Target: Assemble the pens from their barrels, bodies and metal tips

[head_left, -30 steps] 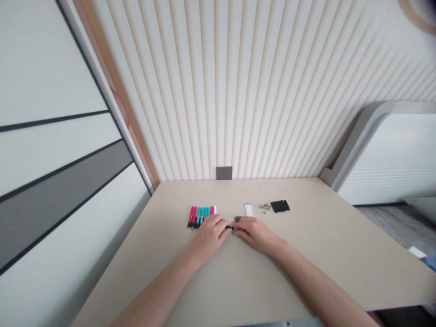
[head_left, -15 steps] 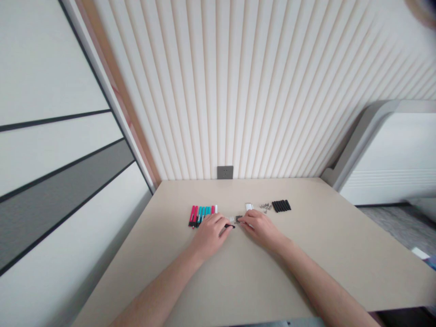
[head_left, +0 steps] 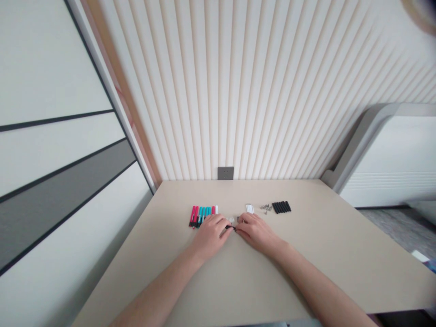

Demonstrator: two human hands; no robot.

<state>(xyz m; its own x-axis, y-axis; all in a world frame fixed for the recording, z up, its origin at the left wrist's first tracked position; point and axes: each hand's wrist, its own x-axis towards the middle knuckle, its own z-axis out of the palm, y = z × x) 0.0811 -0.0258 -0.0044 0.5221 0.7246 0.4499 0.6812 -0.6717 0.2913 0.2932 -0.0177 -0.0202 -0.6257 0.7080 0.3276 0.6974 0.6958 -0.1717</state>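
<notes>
My left hand (head_left: 214, 232) is closed on a small black rod-like piece (head_left: 230, 227), whose end sticks out past the fingertips. My right hand (head_left: 255, 229) meets that end with thumb and finger pinched; whatever lies between them is too small to make out. Beyond the right fingers a small dark grey piece (head_left: 239, 219) shows in part. Small whitish bits (head_left: 231, 220) lie just past the left fingertips. A row of red, teal and white sticks with dark ends (head_left: 200, 213) lies beside my left hand, partly covered by it.
Behind my right hand are flat white strips (head_left: 250, 208), a cluster of small metal parts (head_left: 266, 208) and a row of black cylinders (head_left: 281, 207). The beige table (head_left: 204, 290) ends at a ribbed wall with a dark socket (head_left: 225, 173). A white cabinet stands at left.
My right hand has shifted slightly left and nearer to me, bringing its fingertips to the end of the black piece. The left hand has hardly moved.
</notes>
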